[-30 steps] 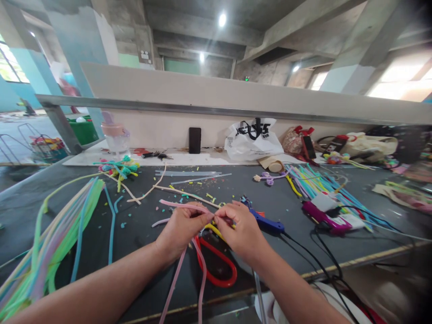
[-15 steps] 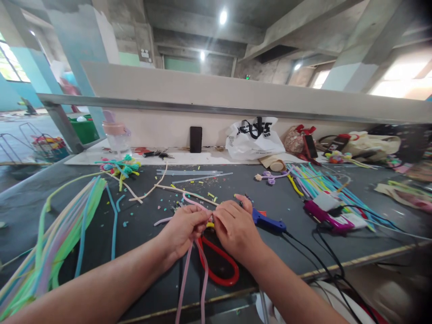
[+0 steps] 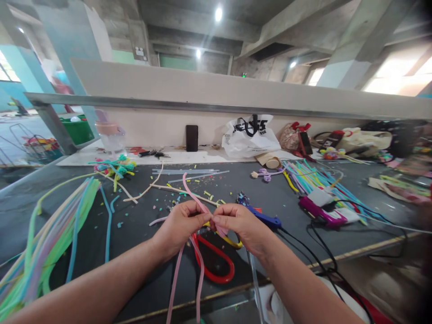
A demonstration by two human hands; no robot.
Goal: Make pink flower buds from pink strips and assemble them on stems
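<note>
Pink flexible strips (image 3: 198,198) are running between both hands above the dark counter (image 3: 145,252); the left hand (image 3: 184,225) and right hand (image 3: 238,225) are pinching them with closed fingers, tips meeting. Red-handled scissors (image 3: 216,276) are lying just below, and a blue-handled tool (image 3: 265,218) is resting beside the right hand.

1 head-worn view, facing forward-down
</note>
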